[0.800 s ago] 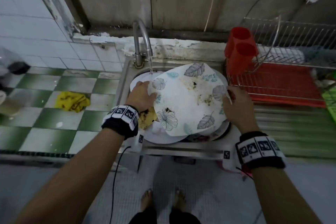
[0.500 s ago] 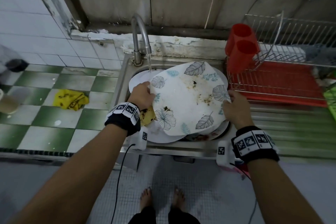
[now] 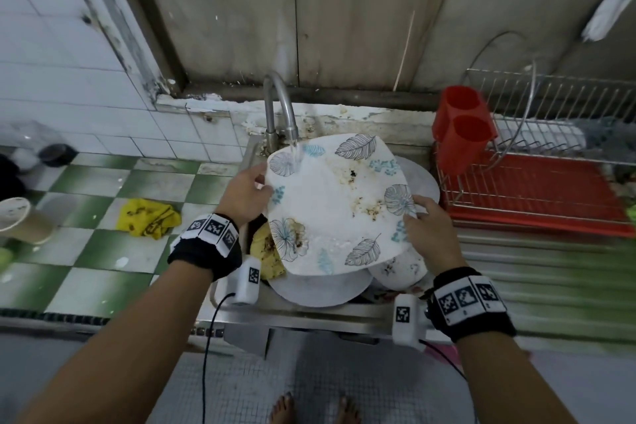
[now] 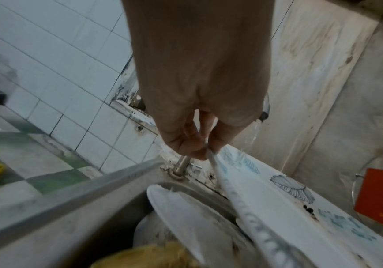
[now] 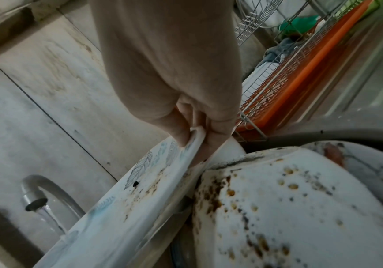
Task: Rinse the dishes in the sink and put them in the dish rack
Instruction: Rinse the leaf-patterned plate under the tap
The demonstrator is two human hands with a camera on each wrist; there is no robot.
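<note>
Green-and-white checkered countertop flanks a stainless steel sink (image 3: 344, 315) under a curved metal faucet (image 3: 280, 107) with water running. Left hand (image 3: 246, 193) and right hand (image 3: 430, 227) each pinch opposite rims of a square white leaf-patterned plate (image 3: 330, 203), held tilted above the sink; the stream strikes its upper left corner. Brown food residue remains on its face. Several soiled white plates (image 3: 320, 289) and a stained white bowl (image 5: 300, 208) lie beneath. No plate is visible in the wire dish rack with red tray (image 3: 537, 189): rinsing appears barely begun.
</note>
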